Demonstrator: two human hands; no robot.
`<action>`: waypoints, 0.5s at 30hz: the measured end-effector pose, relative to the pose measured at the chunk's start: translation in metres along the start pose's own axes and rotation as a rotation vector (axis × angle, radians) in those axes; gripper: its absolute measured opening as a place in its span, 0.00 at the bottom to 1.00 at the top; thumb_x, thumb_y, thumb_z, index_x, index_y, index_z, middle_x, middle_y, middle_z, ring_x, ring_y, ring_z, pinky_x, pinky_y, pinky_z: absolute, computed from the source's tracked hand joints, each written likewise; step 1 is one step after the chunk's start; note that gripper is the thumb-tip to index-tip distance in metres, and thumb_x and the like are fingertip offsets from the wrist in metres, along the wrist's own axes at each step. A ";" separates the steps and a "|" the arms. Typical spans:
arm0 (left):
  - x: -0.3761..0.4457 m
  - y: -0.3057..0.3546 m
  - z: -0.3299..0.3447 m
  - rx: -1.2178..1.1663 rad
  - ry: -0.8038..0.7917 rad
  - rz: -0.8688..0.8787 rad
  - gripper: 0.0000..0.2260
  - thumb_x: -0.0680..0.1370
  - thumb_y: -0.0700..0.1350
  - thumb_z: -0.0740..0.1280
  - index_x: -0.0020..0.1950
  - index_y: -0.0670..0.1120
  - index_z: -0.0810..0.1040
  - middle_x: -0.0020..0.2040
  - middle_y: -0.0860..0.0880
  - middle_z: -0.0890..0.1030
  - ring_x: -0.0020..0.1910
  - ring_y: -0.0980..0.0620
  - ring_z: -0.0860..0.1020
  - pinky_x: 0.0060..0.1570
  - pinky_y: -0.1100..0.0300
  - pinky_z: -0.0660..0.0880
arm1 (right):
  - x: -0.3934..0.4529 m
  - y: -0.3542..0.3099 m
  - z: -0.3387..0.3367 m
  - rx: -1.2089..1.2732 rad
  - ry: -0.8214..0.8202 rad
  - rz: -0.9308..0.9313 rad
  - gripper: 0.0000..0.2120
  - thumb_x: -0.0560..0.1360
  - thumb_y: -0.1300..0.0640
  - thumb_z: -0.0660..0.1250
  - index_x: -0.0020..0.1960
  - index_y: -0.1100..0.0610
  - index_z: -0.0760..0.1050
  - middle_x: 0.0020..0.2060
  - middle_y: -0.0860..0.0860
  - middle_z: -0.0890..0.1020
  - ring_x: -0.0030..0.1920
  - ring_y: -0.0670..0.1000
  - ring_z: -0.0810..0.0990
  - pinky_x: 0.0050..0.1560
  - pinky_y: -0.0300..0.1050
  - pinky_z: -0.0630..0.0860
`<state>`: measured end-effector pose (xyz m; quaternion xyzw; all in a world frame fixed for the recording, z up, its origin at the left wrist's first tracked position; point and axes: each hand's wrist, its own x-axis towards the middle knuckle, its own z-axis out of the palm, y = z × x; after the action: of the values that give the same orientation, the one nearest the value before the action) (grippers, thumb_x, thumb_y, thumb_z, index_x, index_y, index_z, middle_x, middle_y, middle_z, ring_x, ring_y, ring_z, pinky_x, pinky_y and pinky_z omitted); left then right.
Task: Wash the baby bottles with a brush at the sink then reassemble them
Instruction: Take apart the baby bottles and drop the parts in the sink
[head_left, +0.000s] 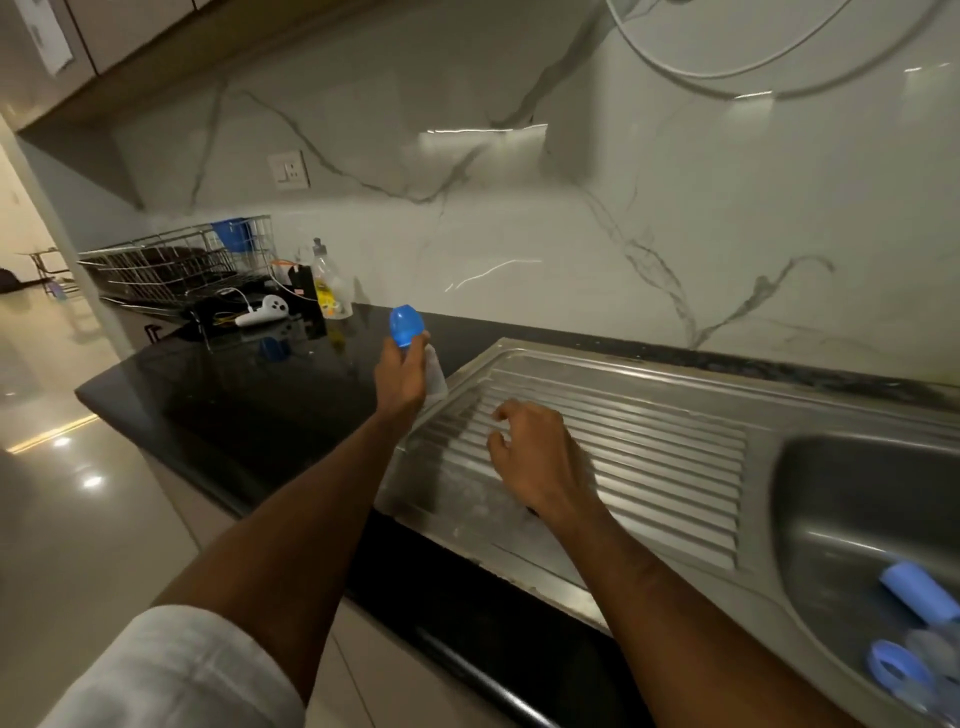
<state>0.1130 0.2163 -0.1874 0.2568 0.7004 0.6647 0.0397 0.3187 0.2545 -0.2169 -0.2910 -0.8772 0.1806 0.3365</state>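
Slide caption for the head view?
Left hand holds blue-capped baby bottle at the drainboard; right hand hovers empty.

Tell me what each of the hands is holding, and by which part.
The left hand grips a clear plastic baby bottle with a blue domed cap around its neck, just below the cap. The right hand holds nothing, its fingers loosely curled over the ribbed steel drainboard.

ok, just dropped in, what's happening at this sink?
A person is partway through washing baby bottles. The left hand grips a capped baby bottle by its neck, at the edge of the steel drainboard beside the black countertop. The right hand hovers over the drainboard with loosely curled fingers, holding nothing. In the sink basin lie more blue bottle parts, not yet reassembled. A dish soap bottle stands by the wall.
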 end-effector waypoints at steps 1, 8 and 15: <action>-0.011 0.004 0.002 -0.045 -0.019 0.003 0.14 0.83 0.53 0.64 0.62 0.45 0.74 0.50 0.49 0.79 0.49 0.53 0.79 0.48 0.58 0.75 | 0.001 -0.001 -0.002 0.051 0.027 0.043 0.09 0.78 0.54 0.68 0.56 0.54 0.81 0.52 0.51 0.83 0.53 0.52 0.81 0.52 0.45 0.78; -0.104 0.051 0.041 -0.150 -0.199 0.000 0.16 0.85 0.55 0.58 0.54 0.45 0.78 0.47 0.43 0.84 0.43 0.49 0.82 0.47 0.52 0.79 | -0.018 -0.005 -0.051 0.467 0.263 0.407 0.06 0.81 0.54 0.67 0.53 0.54 0.81 0.46 0.48 0.83 0.46 0.47 0.79 0.40 0.31 0.66; -0.198 0.086 0.136 0.008 -0.441 0.304 0.21 0.81 0.64 0.59 0.49 0.48 0.79 0.37 0.49 0.82 0.35 0.53 0.82 0.37 0.50 0.81 | -0.047 0.061 -0.149 0.444 0.332 0.397 0.19 0.81 0.42 0.64 0.65 0.54 0.76 0.53 0.50 0.84 0.52 0.50 0.82 0.57 0.47 0.77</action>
<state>0.3645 0.2569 -0.1772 0.4976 0.6311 0.5883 0.0899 0.4742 0.2896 -0.1651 -0.4011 -0.6759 0.3793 0.4882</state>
